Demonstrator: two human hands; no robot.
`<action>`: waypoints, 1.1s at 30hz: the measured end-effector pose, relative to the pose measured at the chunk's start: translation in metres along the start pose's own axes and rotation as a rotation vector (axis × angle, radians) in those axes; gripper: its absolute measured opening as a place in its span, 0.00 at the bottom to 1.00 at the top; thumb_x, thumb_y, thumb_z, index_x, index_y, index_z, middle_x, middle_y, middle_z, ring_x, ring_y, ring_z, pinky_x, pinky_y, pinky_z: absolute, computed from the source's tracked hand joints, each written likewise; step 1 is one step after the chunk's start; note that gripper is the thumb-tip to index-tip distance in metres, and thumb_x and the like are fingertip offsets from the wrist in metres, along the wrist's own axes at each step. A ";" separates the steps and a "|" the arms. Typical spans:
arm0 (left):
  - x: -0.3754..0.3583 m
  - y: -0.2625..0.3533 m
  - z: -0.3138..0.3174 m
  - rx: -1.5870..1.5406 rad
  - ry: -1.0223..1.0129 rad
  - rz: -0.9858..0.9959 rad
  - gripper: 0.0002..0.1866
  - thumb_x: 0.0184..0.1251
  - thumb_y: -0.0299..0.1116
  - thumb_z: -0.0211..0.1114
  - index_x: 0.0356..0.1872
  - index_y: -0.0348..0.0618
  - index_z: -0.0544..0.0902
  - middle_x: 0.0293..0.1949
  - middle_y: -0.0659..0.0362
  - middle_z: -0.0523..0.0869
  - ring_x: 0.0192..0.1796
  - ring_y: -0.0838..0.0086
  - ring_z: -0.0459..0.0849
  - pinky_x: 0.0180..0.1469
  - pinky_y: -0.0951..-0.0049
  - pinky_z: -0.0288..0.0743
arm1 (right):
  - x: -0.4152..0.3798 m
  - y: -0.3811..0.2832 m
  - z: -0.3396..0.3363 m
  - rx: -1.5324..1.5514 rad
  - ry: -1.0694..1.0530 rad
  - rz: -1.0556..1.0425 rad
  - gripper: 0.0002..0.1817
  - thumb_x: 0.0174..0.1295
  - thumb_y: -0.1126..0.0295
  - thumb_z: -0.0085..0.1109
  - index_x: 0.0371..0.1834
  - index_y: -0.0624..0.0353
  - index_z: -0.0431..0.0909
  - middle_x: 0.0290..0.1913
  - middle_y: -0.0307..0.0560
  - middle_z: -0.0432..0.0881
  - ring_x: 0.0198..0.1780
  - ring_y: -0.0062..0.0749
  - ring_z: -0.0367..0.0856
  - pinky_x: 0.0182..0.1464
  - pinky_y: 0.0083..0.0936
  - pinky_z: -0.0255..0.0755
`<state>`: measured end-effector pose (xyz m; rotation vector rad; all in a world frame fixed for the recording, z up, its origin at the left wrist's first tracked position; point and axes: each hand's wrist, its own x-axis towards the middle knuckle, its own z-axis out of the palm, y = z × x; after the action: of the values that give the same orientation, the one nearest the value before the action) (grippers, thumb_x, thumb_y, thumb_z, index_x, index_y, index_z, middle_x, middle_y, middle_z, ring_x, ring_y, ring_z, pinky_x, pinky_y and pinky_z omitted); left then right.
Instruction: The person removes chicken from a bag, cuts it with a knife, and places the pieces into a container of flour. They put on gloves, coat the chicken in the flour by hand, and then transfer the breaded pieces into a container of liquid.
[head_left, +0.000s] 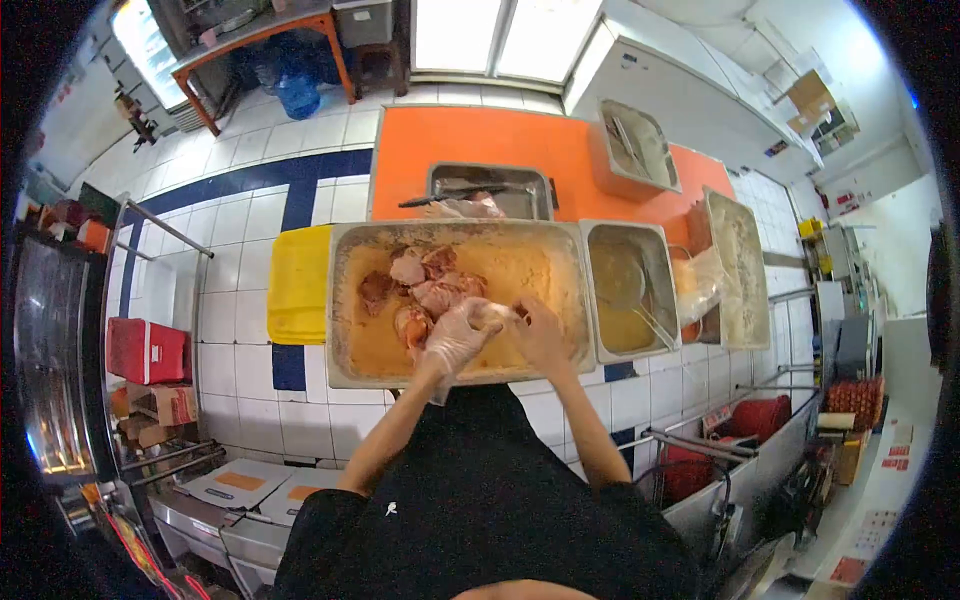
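My left hand (pixel 455 338) wears a clear plastic glove and hovers over the large metal tray (pixel 460 381), fingers stretched toward the right. My bare right hand (pixel 540 338) is closed at the tips, pinching the clear plastic at the end of the left glove (pixel 497 313). Below and left of the gloved hand lie several pieces of raw meat (pixel 440 293), reddish and pink, on a layer of orange-tan powder (pixel 525 262) in the tray. One piece (pixel 411 324) sits right beside the left glove.
A deep pan of yellowish liquid with tongs (pixel 652 325) adjoins the tray's right. Behind is a smaller metal pan (pixel 545 200) with a dark-handled utensil on an orange table (pixel 470 135). A yellow container (pixel 298 285) stands left. Other metal pans (pixel 640 150) and a plastic bag (pixel 702 283) are at right.
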<state>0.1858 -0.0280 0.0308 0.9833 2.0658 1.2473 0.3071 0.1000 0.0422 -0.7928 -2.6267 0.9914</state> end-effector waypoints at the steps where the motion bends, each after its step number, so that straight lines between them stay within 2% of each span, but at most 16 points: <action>1: 0.002 0.004 0.001 -0.046 0.033 -0.095 0.16 0.62 0.36 0.66 0.47 0.36 0.80 0.44 0.49 0.85 0.45 0.63 0.85 0.49 0.70 0.77 | -0.002 -0.015 0.000 0.078 0.102 -0.060 0.07 0.54 0.74 0.59 0.35 0.61 0.74 0.32 0.55 0.75 0.39 0.54 0.76 0.41 0.40 0.71; 2: 0.003 0.007 0.003 -0.095 0.062 -0.188 0.16 0.60 0.35 0.67 0.46 0.36 0.80 0.45 0.48 0.85 0.46 0.62 0.84 0.49 0.70 0.77 | -0.004 -0.024 0.003 0.158 0.205 -0.117 0.07 0.53 0.76 0.59 0.33 0.61 0.72 0.29 0.54 0.74 0.36 0.53 0.75 0.40 0.41 0.70; 3: 0.001 0.003 0.008 -0.168 0.285 -0.072 0.09 0.58 0.29 0.66 0.38 0.38 0.78 0.38 0.53 0.83 0.41 0.62 0.82 0.45 0.70 0.76 | -0.004 -0.029 0.007 0.077 0.329 -0.159 0.08 0.53 0.80 0.58 0.32 0.62 0.69 0.28 0.53 0.70 0.33 0.49 0.74 0.38 0.37 0.70; 4: 0.001 -0.003 0.008 -0.165 0.289 -0.064 0.09 0.58 0.29 0.66 0.38 0.38 0.78 0.38 0.53 0.83 0.41 0.62 0.82 0.45 0.70 0.76 | -0.007 -0.028 0.012 0.078 0.336 -0.166 0.08 0.53 0.80 0.58 0.32 0.62 0.69 0.28 0.53 0.70 0.33 0.49 0.74 0.38 0.37 0.70; 7: 0.006 0.000 -0.001 -0.144 0.755 0.321 0.13 0.53 0.21 0.65 0.25 0.42 0.66 0.30 0.56 0.74 0.32 0.67 0.72 0.37 0.72 0.69 | -0.010 -0.009 0.033 0.217 0.584 0.230 0.07 0.59 0.76 0.60 0.33 0.61 0.69 0.28 0.44 0.69 0.28 0.32 0.71 0.33 0.28 0.69; 8: 0.006 -0.003 0.001 -0.141 0.764 0.322 0.13 0.53 0.21 0.65 0.25 0.42 0.66 0.30 0.56 0.74 0.32 0.67 0.72 0.37 0.72 0.69 | -0.010 -0.018 0.034 0.220 0.581 0.221 0.07 0.59 0.76 0.60 0.33 0.61 0.69 0.28 0.44 0.69 0.28 0.32 0.71 0.33 0.28 0.69; 10: 0.006 -0.012 0.005 -0.255 0.720 0.269 0.09 0.54 0.20 0.65 0.29 0.41 0.72 0.33 0.56 0.76 0.36 0.70 0.75 0.40 0.73 0.71 | -0.007 -0.045 0.037 0.908 0.566 0.386 0.03 0.65 0.75 0.54 0.36 0.59 0.70 0.32 0.39 0.73 0.32 0.25 0.76 0.37 0.26 0.74; 11: 0.005 -0.008 0.002 -0.250 0.721 0.275 0.09 0.54 0.20 0.65 0.29 0.41 0.72 0.33 0.56 0.76 0.36 0.70 0.75 0.40 0.73 0.71 | -0.005 -0.045 0.041 1.154 0.500 0.322 0.04 0.68 0.71 0.51 0.40 0.60 0.72 0.37 0.40 0.77 0.33 0.27 0.78 0.40 0.26 0.78; 12: 0.003 -0.003 0.000 -0.299 0.621 0.215 0.07 0.58 0.21 0.62 0.37 0.40 0.74 0.38 0.58 0.77 0.40 0.73 0.76 0.45 0.74 0.72 | -0.002 -0.046 0.044 1.159 0.503 0.320 0.04 0.68 0.71 0.51 0.40 0.60 0.72 0.37 0.40 0.77 0.33 0.27 0.78 0.40 0.26 0.78; 14: 0.005 -0.010 -0.004 -0.344 0.517 0.152 0.10 0.62 0.22 0.59 0.44 0.39 0.76 0.43 0.59 0.79 0.44 0.76 0.77 0.49 0.74 0.73 | 0.003 -0.049 0.049 1.645 0.461 0.379 0.08 0.68 0.68 0.50 0.43 0.60 0.74 0.41 0.45 0.79 0.33 0.29 0.80 0.38 0.27 0.78; 16: 0.012 -0.040 -0.008 -0.954 0.025 -0.106 0.15 0.66 0.30 0.59 0.54 0.41 0.76 0.47 0.60 0.80 0.49 0.76 0.78 0.53 0.73 0.73 | 0.006 -0.055 0.036 1.747 0.409 0.491 0.07 0.67 0.67 0.51 0.42 0.58 0.74 0.38 0.43 0.80 0.32 0.27 0.79 0.36 0.25 0.77; 17: 0.005 -0.033 -0.013 -1.173 -0.036 -0.087 0.18 0.70 0.39 0.59 0.55 0.43 0.76 0.49 0.59 0.81 0.51 0.75 0.79 0.54 0.71 0.74 | 0.005 -0.056 0.030 1.843 0.353 0.600 0.07 0.67 0.66 0.52 0.40 0.57 0.75 0.35 0.41 0.80 0.31 0.25 0.78 0.34 0.23 0.76; 23: -0.012 0.022 -0.042 -1.561 0.038 -0.260 0.17 0.70 0.45 0.57 0.48 0.44 0.78 0.46 0.58 0.82 0.52 0.70 0.80 0.58 0.68 0.73 | 0.007 -0.020 0.029 2.007 0.045 0.479 0.10 0.65 0.64 0.52 0.25 0.52 0.77 0.14 0.29 0.67 0.16 0.18 0.65 0.24 0.18 0.69; 26: -0.009 0.038 -0.051 -1.642 0.035 -0.285 0.20 0.71 0.48 0.55 0.52 0.44 0.77 0.49 0.57 0.82 0.52 0.70 0.81 0.55 0.68 0.76 | 0.014 -0.019 0.033 1.803 -0.005 0.643 0.09 0.65 0.63 0.52 0.29 0.53 0.77 0.12 0.26 0.60 0.13 0.16 0.58 0.20 0.15 0.62; 29: 0.008 0.034 -0.054 -1.667 -0.070 -0.261 0.22 0.72 0.49 0.54 0.55 0.44 0.77 0.52 0.57 0.82 0.52 0.69 0.81 0.53 0.68 0.78 | 0.025 -0.018 0.029 1.732 -0.238 0.536 0.10 0.66 0.62 0.52 0.36 0.55 0.78 0.16 0.29 0.69 0.16 0.17 0.66 0.20 0.16 0.64; 33: 0.021 0.012 -0.045 -1.716 -0.150 -0.317 0.23 0.72 0.50 0.53 0.56 0.42 0.76 0.52 0.55 0.81 0.53 0.68 0.81 0.53 0.67 0.79 | 0.040 -0.015 0.028 1.542 -0.088 0.654 0.13 0.67 0.62 0.50 0.42 0.59 0.78 0.28 0.37 0.79 0.27 0.20 0.77 0.24 0.17 0.71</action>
<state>0.1441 -0.0308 0.0600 -0.0992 0.4134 1.9115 0.2567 0.0980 0.0322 -1.0203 -0.8539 2.5631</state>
